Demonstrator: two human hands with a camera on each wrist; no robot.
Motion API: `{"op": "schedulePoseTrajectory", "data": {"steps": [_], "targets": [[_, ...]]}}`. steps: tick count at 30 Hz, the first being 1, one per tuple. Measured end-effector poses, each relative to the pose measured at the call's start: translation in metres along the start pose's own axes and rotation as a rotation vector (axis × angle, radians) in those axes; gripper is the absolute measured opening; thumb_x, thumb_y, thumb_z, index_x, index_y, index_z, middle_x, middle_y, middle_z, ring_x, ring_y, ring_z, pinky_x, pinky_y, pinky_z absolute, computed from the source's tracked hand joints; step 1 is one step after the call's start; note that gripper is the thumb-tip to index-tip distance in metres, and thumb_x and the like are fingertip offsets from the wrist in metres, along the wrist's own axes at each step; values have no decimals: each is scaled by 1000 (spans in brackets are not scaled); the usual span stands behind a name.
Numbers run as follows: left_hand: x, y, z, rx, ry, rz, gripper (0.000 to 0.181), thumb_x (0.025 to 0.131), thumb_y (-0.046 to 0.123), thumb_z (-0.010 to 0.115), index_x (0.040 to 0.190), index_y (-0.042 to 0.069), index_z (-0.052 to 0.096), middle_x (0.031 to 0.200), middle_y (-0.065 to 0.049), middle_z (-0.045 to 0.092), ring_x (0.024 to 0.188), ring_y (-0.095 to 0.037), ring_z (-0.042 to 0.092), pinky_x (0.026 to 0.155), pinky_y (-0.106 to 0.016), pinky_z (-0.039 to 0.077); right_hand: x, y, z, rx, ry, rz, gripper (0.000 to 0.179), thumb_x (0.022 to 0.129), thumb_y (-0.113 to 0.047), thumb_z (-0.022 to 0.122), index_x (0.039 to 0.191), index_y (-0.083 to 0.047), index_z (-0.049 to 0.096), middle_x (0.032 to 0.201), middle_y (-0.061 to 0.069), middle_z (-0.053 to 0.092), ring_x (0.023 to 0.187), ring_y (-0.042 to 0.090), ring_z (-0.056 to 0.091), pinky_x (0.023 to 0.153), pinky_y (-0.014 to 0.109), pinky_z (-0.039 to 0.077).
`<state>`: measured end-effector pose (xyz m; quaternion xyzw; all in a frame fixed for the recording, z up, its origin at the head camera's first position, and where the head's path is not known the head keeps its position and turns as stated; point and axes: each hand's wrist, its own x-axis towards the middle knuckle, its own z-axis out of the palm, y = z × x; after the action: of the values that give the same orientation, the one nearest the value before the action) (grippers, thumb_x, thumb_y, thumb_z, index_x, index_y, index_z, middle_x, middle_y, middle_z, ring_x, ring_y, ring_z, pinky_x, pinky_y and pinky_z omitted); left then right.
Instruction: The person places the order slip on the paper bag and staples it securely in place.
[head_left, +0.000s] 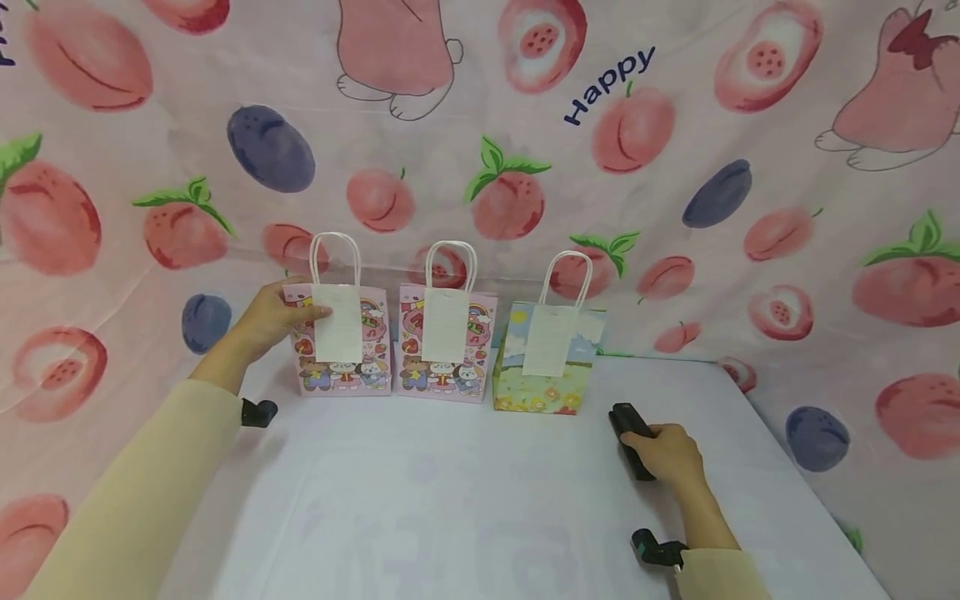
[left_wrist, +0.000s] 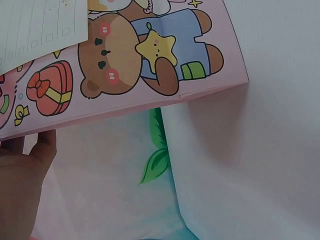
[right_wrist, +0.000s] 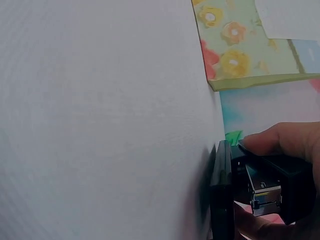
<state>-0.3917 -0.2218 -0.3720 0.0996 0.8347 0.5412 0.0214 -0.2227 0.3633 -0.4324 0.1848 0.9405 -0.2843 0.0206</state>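
Note:
At the left of the row stands a pink paper gift bag (head_left: 345, 382) with cartoon animals, white handles and a white paper slip (head_left: 337, 337) on its front. My left hand (head_left: 264, 323) pinches its upper left edge, thumb across the front and fingers behind. In the left wrist view the bag's bear print (left_wrist: 112, 55) and bottom edge show close up. On the right, my right hand (head_left: 671, 454) grips a black stapler (head_left: 628, 421), thumb on its side. The right wrist view shows the stapler (right_wrist: 295, 185) with its metal front end, right by the white table surface.
A matching pink gift bag (head_left: 442, 387) stands in the middle, and a green floral one (head_left: 540, 398) to its right. Both have white handles and a white slip. Behind them hangs a fruit-print cloth (head_left: 442, 150). The white table (head_left: 420, 508) reaches toward me.

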Motion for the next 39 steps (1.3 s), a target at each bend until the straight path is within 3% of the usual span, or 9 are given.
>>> {"op": "schedulePoseTrajectory", "data": {"steps": [7,17,25,30,34,39], "targets": [[-2,-6,-3,-13,-9,-1,77,93,30,80,158,16,38,102,23,68,91,-3,69,82,-20,55,2,7,5,3,3,9,67,95,-38,64,132,17,58,120,37,66,99,41,68,74,45,58],[-3,-3,-1,-18,-29,6,79,92,28,82,157,22,37,111,20,65,97,-3,66,91,-24,51,4,13,3,-17,-13,29,70,96,-39,62,136,19,53,126,40,61,106,46,65,82,50,57],[-7,-4,-3,-10,-38,-22,79,91,27,82,156,23,37,129,3,59,113,-14,58,109,-50,47,6,14,4,-22,-37,20,72,96,-40,63,137,18,52,128,41,60,108,47,64,84,52,57],[-16,-6,-7,-23,-52,-27,84,92,22,81,159,19,30,148,-14,48,135,-32,46,118,-61,36,6,15,4,-29,-62,7,76,97,-44,63,140,17,49,134,41,57,114,49,61,92,57,54],[-27,-8,-14,-12,-61,-14,96,92,16,80,165,16,18,166,-20,28,153,-43,28,120,-67,31,7,13,1,-36,-84,-11,86,97,-55,62,145,14,46,141,41,52,123,53,56,99,63,49],[-44,-10,-24,108,-29,10,106,90,18,82,167,12,9,172,-22,13,157,-50,16,121,-70,24,8,5,-6,-55,-78,-82,91,99,-61,58,151,11,39,145,41,48,131,57,49,104,68,44]]}}
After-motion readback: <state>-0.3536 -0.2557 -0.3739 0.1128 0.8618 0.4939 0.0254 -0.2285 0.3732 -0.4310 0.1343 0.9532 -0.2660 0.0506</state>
